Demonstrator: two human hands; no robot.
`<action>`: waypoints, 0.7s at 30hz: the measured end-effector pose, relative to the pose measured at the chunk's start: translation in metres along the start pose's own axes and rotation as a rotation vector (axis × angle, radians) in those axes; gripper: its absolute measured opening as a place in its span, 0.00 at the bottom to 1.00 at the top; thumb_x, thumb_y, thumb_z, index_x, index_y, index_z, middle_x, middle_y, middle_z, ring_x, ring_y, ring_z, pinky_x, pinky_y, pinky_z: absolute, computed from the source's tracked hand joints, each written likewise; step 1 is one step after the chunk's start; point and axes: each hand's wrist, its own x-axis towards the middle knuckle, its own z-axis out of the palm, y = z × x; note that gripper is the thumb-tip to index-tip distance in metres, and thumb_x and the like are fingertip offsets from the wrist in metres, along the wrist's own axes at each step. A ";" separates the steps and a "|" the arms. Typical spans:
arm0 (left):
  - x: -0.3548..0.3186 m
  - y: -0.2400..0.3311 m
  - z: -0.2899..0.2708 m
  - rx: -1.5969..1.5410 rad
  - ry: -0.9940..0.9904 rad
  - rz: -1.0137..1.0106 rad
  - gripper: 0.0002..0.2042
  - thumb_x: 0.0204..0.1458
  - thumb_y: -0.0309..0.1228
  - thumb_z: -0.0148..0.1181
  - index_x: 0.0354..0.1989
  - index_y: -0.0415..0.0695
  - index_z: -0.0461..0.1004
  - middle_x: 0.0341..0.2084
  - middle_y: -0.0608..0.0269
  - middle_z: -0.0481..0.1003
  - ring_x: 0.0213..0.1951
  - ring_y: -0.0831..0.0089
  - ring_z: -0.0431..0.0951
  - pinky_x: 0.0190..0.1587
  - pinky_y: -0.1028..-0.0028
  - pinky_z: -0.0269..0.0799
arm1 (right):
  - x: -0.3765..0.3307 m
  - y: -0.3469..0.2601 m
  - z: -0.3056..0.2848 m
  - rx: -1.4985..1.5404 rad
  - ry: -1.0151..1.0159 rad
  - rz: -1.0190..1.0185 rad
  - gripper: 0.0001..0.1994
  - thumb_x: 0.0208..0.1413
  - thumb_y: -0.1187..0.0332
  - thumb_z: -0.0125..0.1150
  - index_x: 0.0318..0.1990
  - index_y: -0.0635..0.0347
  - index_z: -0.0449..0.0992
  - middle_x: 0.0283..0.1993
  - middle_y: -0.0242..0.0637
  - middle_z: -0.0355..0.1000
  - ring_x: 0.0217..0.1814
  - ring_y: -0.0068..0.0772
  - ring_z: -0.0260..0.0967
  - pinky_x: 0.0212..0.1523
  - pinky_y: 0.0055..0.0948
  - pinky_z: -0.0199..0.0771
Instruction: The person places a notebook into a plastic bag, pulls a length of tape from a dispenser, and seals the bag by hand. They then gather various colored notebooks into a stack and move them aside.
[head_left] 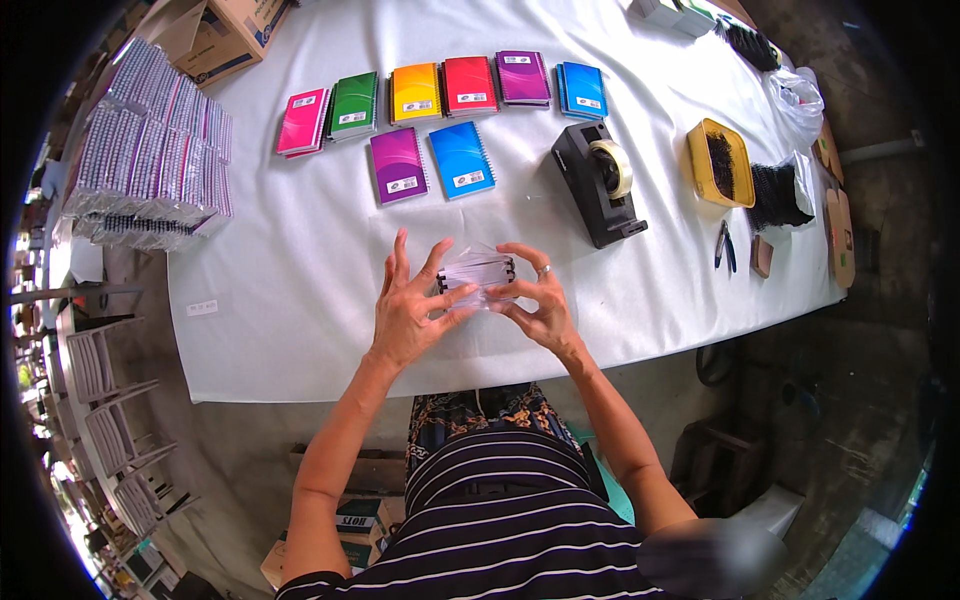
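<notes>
Between my hands, just above the table, is a bundle of spiral notebooks (478, 272) in clear plastic film, its page edges facing up and black wire coils showing at both ends. My left hand (408, 312) grips its left side, thumb and index finger on the film and other fingers spread. From the right, my right hand (540, 308), with a ring on one finger, pinches the film at the near side. Beyond the bundle lie a purple notebook (398, 165) and a blue notebook (462, 160). A black tape dispenser (590, 190) holding clear tape stands to the right.
Short stacks of coloured notebooks (470, 88) form a row farther back. Wrapped notebook piles (150, 150) and a cardboard box (215, 45) stand left. At right are a yellow tub (706, 165) of black coils, more black coils (780, 197) and pliers (725, 247). The tablecloth's edge (330, 400) runs near me.
</notes>
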 end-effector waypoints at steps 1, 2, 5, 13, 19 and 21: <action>0.003 0.001 -0.004 0.005 -0.020 0.015 0.13 0.41 0.44 0.69 0.39 0.68 0.83 0.65 0.78 0.60 0.71 0.51 0.40 0.67 0.51 0.48 | 0.004 -0.003 -0.002 0.014 -0.016 0.015 0.09 0.39 0.70 0.73 0.32 0.53 0.82 0.61 0.42 0.64 0.65 0.45 0.58 0.63 0.43 0.58; 0.007 0.002 -0.008 0.011 -0.040 0.031 0.13 0.41 0.44 0.69 0.39 0.68 0.83 0.65 0.77 0.61 0.71 0.51 0.40 0.67 0.52 0.48 | 0.007 -0.003 -0.004 0.020 -0.045 0.041 0.08 0.40 0.70 0.73 0.31 0.53 0.82 0.60 0.41 0.66 0.63 0.44 0.59 0.63 0.44 0.57; 0.016 -0.005 -0.012 -0.062 -0.105 0.048 0.12 0.42 0.42 0.70 0.39 0.66 0.83 0.63 0.77 0.64 0.71 0.52 0.40 0.68 0.54 0.47 | 0.016 -0.002 -0.010 -0.031 -0.117 0.061 0.06 0.42 0.68 0.73 0.29 0.53 0.82 0.54 0.37 0.70 0.58 0.39 0.64 0.63 0.45 0.55; 0.030 -0.031 0.007 -0.419 -0.018 0.064 0.18 0.40 0.33 0.72 0.43 0.57 0.82 0.60 0.73 0.68 0.72 0.58 0.42 0.69 0.58 0.48 | 0.041 -0.004 -0.016 -0.173 -0.184 0.137 0.10 0.40 0.68 0.75 0.30 0.58 0.79 0.40 0.32 0.74 0.50 0.30 0.69 0.60 0.40 0.56; 0.043 -0.022 0.012 -0.900 -0.091 -0.232 0.18 0.43 0.32 0.70 0.45 0.48 0.81 0.57 0.61 0.71 0.71 0.62 0.46 0.71 0.58 0.41 | 0.059 -0.003 -0.022 0.227 -0.302 0.505 0.12 0.40 0.75 0.71 0.36 0.57 0.83 0.33 0.28 0.72 0.43 0.24 0.68 0.53 0.28 0.62; 0.049 -0.054 0.016 -0.968 -0.447 -0.215 0.19 0.44 0.33 0.69 0.47 0.45 0.80 0.56 0.58 0.72 0.71 0.62 0.47 0.71 0.58 0.36 | 0.059 -0.003 -0.021 0.294 -0.308 0.551 0.11 0.41 0.76 0.69 0.36 0.56 0.84 0.33 0.27 0.71 0.43 0.25 0.68 0.51 0.30 0.64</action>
